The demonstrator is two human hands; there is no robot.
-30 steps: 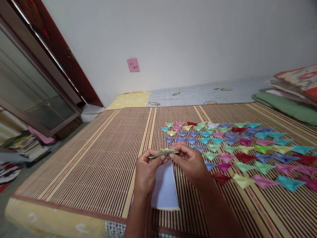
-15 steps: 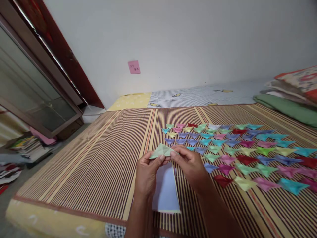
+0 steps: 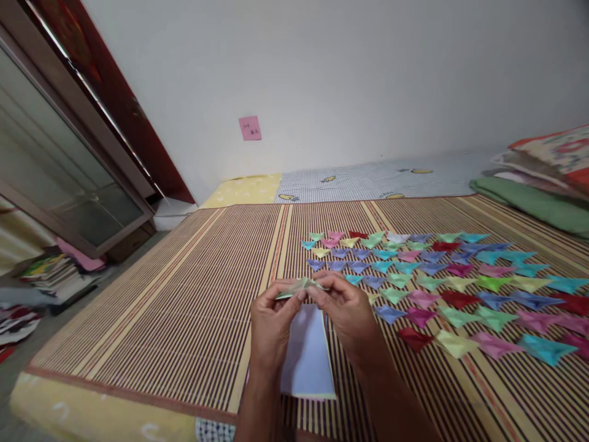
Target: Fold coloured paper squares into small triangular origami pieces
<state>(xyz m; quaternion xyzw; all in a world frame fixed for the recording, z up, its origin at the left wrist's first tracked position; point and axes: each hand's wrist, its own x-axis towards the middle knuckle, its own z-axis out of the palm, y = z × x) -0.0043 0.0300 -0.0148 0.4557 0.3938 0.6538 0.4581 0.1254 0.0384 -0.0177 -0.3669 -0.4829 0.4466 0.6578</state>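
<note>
A pale green folded paper (image 3: 304,285) is pinched between both hands above the striped mat. My left hand (image 3: 272,325) has its fingers closed on the paper's left part, thumb on the near side. On the right part, my right hand (image 3: 352,313) also grips it, and the two thumbs almost meet in the middle. Beneath the hands and forearms lies a stack of paper sheets (image 3: 307,353) with a pale blue-violet one on top. Fingers hide much of the folded piece.
Rows of colourful folded papers (image 3: 460,283) cover the right part of the mat (image 3: 184,307). Green cloth (image 3: 529,199) and a patterned cushion (image 3: 559,153) are at the far right. A pink note (image 3: 250,128) is on the wall; books (image 3: 50,274) sit at left.
The green paper has tilted and shows a narrower face. My fingers have closed in over it, with my right thumb moved slightly left towards the other thumb.
</note>
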